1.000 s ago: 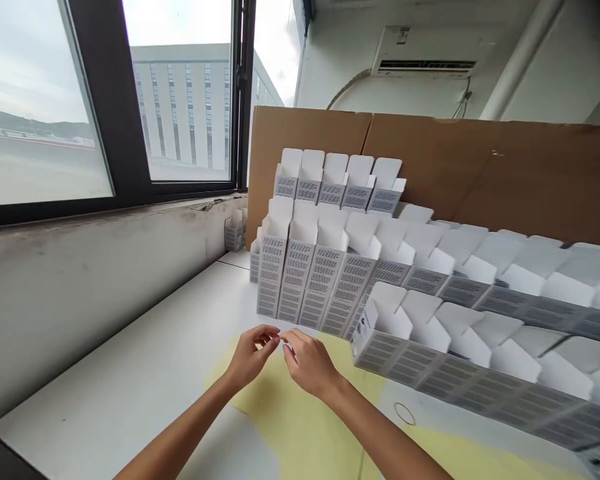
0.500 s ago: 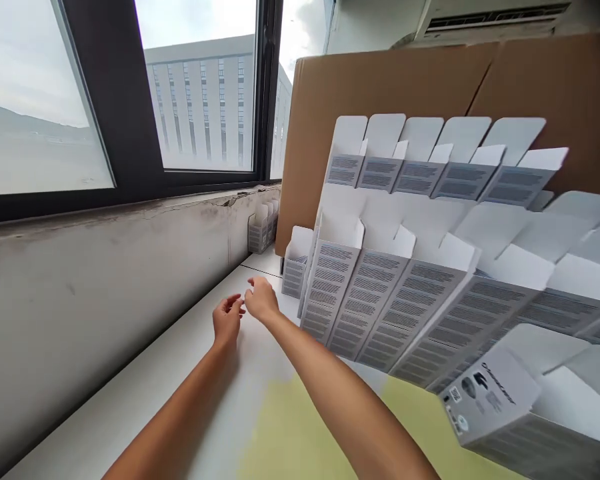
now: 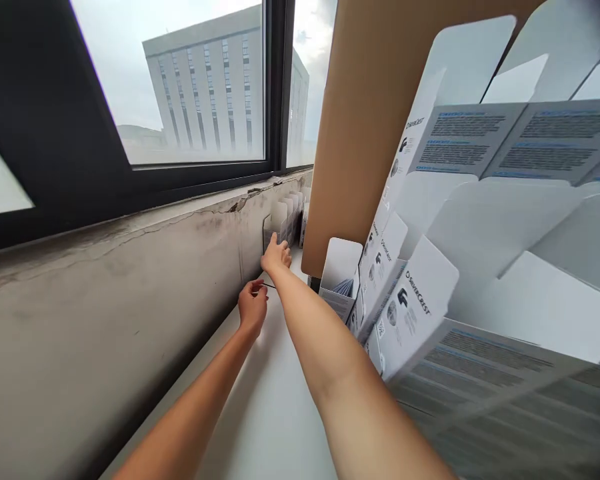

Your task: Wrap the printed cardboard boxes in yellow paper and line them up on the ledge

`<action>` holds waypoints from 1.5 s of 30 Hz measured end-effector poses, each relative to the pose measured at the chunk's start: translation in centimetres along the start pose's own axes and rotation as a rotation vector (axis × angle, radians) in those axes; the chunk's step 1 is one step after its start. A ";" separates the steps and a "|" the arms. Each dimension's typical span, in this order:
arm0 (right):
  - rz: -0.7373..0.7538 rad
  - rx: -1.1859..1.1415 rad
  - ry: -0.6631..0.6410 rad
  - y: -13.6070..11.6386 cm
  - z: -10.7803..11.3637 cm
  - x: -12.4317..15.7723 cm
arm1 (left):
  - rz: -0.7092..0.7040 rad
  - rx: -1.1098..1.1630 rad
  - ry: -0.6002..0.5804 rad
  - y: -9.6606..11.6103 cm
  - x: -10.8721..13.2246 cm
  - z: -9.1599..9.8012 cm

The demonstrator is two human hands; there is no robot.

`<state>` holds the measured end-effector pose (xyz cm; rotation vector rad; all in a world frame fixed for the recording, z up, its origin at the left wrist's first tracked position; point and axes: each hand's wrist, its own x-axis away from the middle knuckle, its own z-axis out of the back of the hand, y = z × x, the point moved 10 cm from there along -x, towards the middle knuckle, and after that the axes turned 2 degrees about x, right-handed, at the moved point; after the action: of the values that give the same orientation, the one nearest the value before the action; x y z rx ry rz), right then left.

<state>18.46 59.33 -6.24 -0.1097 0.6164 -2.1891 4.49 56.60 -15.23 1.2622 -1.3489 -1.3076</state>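
My right hand [image 3: 277, 256] reaches forward to a row of small open-topped white cartons [image 3: 279, 217] beside the wall. It overlaps the front of the nearest one, its fingers apart; whether it touches the carton is hard to tell. Lower and to the left, my left hand [image 3: 253, 308] hovers close to the wall above the white tabletop [image 3: 260, 393]. Its fingers are loosely curled with a gap to the thumb, and nothing shows between them. A small open carton [image 3: 337, 300] with folded papers in it stands to the right of my hands.
Tall SilverCrest cartons [image 3: 405, 313] with raised flaps stand in rows along the right. Behind them rises a big brown cardboard box [image 3: 353, 133]. On the left run the cracked wall [image 3: 130, 320] and a dark window frame [image 3: 100, 133].
My view has moved forward, closer to the cartons. My right hand has gone ahead to the small cartons by the wall, away from my left hand, which has also advanced a little.
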 end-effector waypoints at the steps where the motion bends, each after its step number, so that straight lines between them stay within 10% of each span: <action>1: -0.028 0.000 -0.005 0.0 -0.2 -1.2 | -0.002 -0.009 -0.009 -0.1 -0.4 -0.3; 10: -0.062 0.038 -0.009 0.9 -0.6 -3.7 | -0.026 -0.107 -0.068 -0.9 -0.5 -0.9; 21: 0.294 0.144 0.033 -0.5 2.8 11.9 | -0.242 -0.316 0.078 6.9 1.7 3.6; 33: 0.669 0.204 -0.041 5.1 12.6 34.8 | -0.247 -0.300 -0.404 13.5 22.3 7.8; 40: 0.534 -0.106 0.048 16.7 20.5 44.5 | -0.242 -0.272 -0.379 15.4 35.1 4.1; 45: 0.230 0.056 -0.003 25.6 21.4 50.6 | -0.106 -0.038 -0.335 13.7 41.6 0.1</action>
<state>10.09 -0.69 -5.95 -0.0118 0.5381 -1.9808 -2.30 14.68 -4.51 1.1352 -1.4930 -1.6675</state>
